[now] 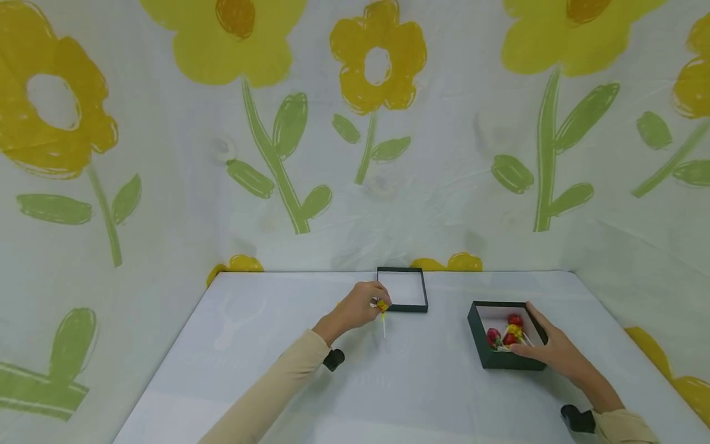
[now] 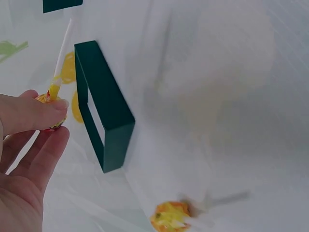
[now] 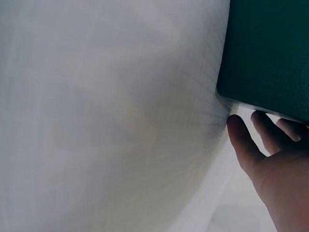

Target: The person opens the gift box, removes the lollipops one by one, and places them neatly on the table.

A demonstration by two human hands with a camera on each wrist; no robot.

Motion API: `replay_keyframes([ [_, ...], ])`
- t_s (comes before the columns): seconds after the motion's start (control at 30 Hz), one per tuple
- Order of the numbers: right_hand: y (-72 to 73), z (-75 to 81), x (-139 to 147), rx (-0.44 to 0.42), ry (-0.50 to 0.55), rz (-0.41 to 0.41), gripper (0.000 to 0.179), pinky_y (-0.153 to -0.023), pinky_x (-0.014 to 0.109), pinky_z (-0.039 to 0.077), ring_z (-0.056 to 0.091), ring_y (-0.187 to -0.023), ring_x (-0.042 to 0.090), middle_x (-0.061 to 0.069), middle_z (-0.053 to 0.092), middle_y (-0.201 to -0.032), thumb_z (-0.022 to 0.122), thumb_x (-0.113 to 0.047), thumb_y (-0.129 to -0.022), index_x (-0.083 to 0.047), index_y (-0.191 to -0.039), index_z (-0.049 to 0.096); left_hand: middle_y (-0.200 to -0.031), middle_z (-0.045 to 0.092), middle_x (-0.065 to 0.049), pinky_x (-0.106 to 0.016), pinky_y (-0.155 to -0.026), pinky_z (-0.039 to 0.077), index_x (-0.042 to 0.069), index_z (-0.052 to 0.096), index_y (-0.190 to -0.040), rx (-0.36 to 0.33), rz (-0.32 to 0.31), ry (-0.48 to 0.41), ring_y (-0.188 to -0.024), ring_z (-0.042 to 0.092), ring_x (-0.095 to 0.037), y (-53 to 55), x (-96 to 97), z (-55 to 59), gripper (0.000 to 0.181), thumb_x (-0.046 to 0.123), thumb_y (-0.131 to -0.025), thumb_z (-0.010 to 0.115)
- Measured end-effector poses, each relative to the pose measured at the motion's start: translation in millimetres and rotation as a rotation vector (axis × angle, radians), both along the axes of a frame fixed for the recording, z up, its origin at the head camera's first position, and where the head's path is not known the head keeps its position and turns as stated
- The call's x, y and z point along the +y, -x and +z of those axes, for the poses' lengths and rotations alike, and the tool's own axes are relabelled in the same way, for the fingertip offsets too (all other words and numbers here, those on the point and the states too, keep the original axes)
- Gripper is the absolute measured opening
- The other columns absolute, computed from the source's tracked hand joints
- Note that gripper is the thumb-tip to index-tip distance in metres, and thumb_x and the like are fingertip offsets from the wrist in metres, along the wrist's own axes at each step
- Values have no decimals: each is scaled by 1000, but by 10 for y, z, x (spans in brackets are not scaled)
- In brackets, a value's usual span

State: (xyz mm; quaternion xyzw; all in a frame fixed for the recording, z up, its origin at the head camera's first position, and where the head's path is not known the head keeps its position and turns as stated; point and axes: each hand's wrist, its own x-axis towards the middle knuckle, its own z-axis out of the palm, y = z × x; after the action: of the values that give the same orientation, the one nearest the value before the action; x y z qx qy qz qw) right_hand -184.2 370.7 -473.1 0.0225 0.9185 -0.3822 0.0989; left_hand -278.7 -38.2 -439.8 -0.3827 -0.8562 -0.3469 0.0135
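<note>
My left hand (image 1: pixel 362 303) pinches a yellow-wrapped lollipop (image 2: pixel 57 92) by its candy end between thumb and fingers; its white stick points up in the left wrist view and down in the head view. Close by is a shallow dark green box lid (image 1: pixel 427 296) with a white inside. A dark green box (image 1: pixel 511 361) stands further right, holding several red and yellow wrapped lollipops (image 1: pixel 514 332). My right hand (image 1: pixel 563 353) grips the box's right side, thumb over the near rim and fingers along the side. In the right wrist view, fingertips lie against the green wall (image 3: pixel 270 58).
Another yellow-orange wrapped lollipop (image 2: pixel 171 216) lies on the white table, near the left hand and mostly hidden by it in the head view. Behind the table (image 1: pixel 233 370) hangs a white cloth (image 1: pixel 421 216) printed with yellow flowers.
</note>
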Motion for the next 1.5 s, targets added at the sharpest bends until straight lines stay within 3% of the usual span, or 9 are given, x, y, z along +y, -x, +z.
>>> replay_keyframes([
  [0.5, -5, 18, -13, -10, 55, -12, 109, -90, 78, 15, 1, -130, 60, 34, -4, -149, 69, -41, -83, -16, -149, -14, -96, 65, -5, -28, -80, 53, -2, 73, -92, -53, 46, 36, -94, 61, -20, 108, -272, -144, 26, -19, -75, 62],
  [0.73, -8, 13, -9, -3, 47, -3, 107, -90, 78, 15, 4, -130, 61, 35, -2, -149, 68, -40, -84, -17, -150, -13, -97, 65, -5, -26, -80, 52, 1, 73, -92, -78, 86, 119, -97, 60, -20, 127, -299, -234, 27, -18, -74, 64],
  [1.03, 33, 1, -35, -2, 36, 5, 108, -89, 78, 17, 6, -129, 61, 35, -2, -149, 68, -43, -83, -18, -150, -14, -100, 65, -4, -29, -87, 49, 3, 74, -92, -89, 113, 159, -100, 59, -20, 155, -296, -360, 33, -19, -73, 58],
  [1.33, 29, -10, -8, 21, 24, -1, 109, -90, 77, 18, 6, -129, 60, 36, -2, -149, 69, -42, -83, -16, -150, -13, -96, 66, -6, -30, -84, 50, 0, 72, -89, -43, 68, 126, -95, 61, -20, 166, -253, -337, 36, -23, -69, 53],
  [1.5, 14, 3, -7, 5, 30, -2, 109, -89, 77, 17, 5, -129, 61, 36, -2, -149, 69, -42, -83, -16, -149, -14, -99, 65, -7, -31, -83, 51, 1, 71, -92, -64, 70, 122, -97, 60, -20, 163, -248, -305, 37, -23, -69, 54],
])
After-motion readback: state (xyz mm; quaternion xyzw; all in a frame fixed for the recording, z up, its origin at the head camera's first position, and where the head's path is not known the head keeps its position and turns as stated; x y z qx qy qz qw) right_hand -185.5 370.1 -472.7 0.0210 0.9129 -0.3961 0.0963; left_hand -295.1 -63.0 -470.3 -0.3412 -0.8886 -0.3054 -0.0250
